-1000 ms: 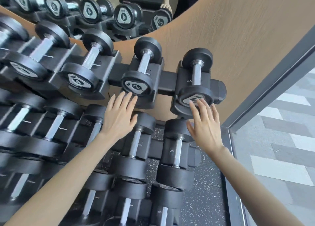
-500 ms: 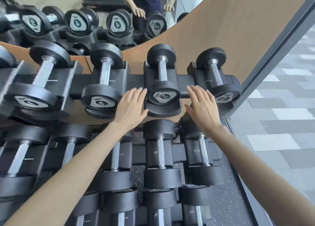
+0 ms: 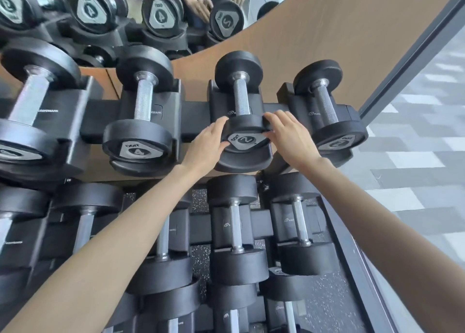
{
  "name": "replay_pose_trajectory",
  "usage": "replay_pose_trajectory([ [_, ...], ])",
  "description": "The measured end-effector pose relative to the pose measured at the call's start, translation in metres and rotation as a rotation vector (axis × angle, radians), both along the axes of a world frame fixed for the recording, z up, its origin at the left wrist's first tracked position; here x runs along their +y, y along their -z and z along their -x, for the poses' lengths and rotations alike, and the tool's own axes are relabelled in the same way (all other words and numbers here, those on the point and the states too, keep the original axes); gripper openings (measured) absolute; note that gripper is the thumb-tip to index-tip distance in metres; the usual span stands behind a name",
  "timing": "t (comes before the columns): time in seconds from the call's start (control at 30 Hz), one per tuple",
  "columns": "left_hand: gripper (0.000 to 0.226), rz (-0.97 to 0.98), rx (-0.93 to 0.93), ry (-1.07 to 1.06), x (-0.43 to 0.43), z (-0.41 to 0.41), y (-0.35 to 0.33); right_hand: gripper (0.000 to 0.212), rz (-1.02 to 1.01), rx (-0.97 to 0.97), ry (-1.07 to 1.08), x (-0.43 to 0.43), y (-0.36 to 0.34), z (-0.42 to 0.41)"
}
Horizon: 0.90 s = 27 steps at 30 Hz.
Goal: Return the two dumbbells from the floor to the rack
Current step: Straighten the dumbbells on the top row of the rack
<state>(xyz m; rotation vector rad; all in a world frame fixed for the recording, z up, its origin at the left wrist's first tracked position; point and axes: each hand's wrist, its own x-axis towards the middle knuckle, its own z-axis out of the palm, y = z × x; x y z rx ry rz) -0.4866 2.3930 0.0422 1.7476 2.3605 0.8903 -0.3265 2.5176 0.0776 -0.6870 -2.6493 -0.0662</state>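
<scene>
A small black dumbbell (image 3: 241, 98) marked 2 lies in its cradle on the top tier of the black rack (image 3: 193, 117). My left hand (image 3: 208, 144) cups the left side of its near head, and my right hand (image 3: 292, 137) holds the right side of that same head. A second dumbbell marked 2 (image 3: 327, 111) rests in the last cradle at the right end of the top tier, just right of my right hand. Both forearms reach up from the bottom of the view.
Larger dumbbells marked 4 (image 3: 141, 111) fill the top tier to the left. More dumbbells (image 3: 236, 232) sit on the lower tiers. A wooden wall (image 3: 327, 31) and a mirror (image 3: 125, 10) stand behind the rack. Grey tiled floor (image 3: 415, 156) lies to the right.
Both hands closed in from either side onto the near head of the middle dumbbell marked 2. The view moved closer to the top tier.
</scene>
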Motion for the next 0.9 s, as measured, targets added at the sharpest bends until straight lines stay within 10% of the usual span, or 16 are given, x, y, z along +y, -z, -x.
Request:
replay_pose_trajectory([
  [0.23, 0.061, 0.030, 0.130, 0.064, -0.004, 0.000, -0.021, 0.035, 0.362, 0.101, 0.092, -0.001, 0.023, -0.012],
  [0.5, 0.066, -0.031, 0.036, -0.019, -0.003, -0.016, -0.013, 0.040, 0.186, 0.082, -0.025, -0.005, -0.001, -0.006],
  [0.9, 0.035, 0.038, -0.111, -0.132, -0.006, -0.005, -0.017, 0.036, 0.442, 0.247, -0.034, -0.004, 0.019, -0.008],
])
